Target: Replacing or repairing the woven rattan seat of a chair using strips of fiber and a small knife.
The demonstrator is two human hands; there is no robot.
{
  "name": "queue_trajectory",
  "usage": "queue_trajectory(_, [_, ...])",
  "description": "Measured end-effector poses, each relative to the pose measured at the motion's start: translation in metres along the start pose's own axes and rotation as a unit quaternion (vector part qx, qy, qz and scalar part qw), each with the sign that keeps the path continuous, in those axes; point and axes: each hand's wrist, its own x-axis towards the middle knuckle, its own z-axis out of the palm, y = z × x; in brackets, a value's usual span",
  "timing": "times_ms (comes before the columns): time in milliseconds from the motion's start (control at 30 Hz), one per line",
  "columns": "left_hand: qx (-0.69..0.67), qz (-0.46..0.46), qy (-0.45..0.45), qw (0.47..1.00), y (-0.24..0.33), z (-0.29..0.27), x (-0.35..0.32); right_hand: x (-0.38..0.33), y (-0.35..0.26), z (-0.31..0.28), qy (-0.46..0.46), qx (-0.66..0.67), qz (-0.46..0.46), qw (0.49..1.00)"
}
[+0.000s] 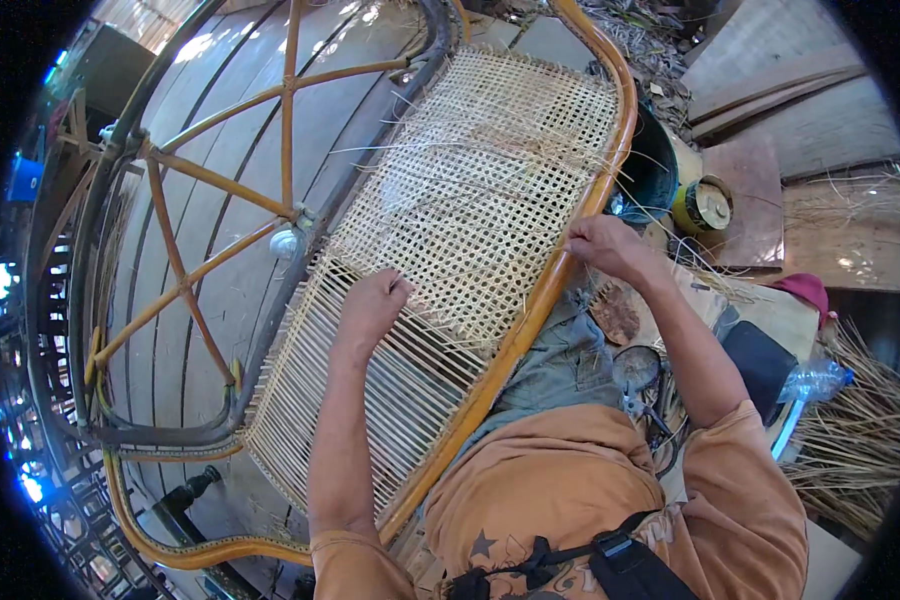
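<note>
Across my lap lies a rattan furniture frame [530, 337] with a glossy bent pole along its near side. A cane webbing panel [470, 215] with an open lattice pattern fills its far part. Toward the lower left, only parallel cane strands [345, 385] span the frame. My left hand [375, 308] is closed in a pinch over the border between the lattice and the bare strands. At the near pole, my right hand [608, 246] pinches with thumb and fingers together. Whatever thin thing either hand grips is too small to make out.
A second rattan frame with crossed poles [220, 265] stands at the left above grey floor planks. On the right are a dark bucket [650, 160], a yellow can [705, 205], a clear plastic bottle [815, 380] and a heap of cane strips [850, 440].
</note>
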Motion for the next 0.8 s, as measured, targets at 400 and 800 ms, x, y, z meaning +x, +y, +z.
queue_trajectory(400, [-0.06, -0.075, -0.009, 0.995, -0.032, 0.008, -0.004, 0.007, 0.017, 0.021, 0.042, 0.021, 0.094, 0.994])
queue_trajectory(800, [-0.153, -0.134, 0.028, 0.979, -0.06, 0.015, -0.011, 0.009, 0.002, 0.018, 0.017, 0.074, 0.088, 0.993])
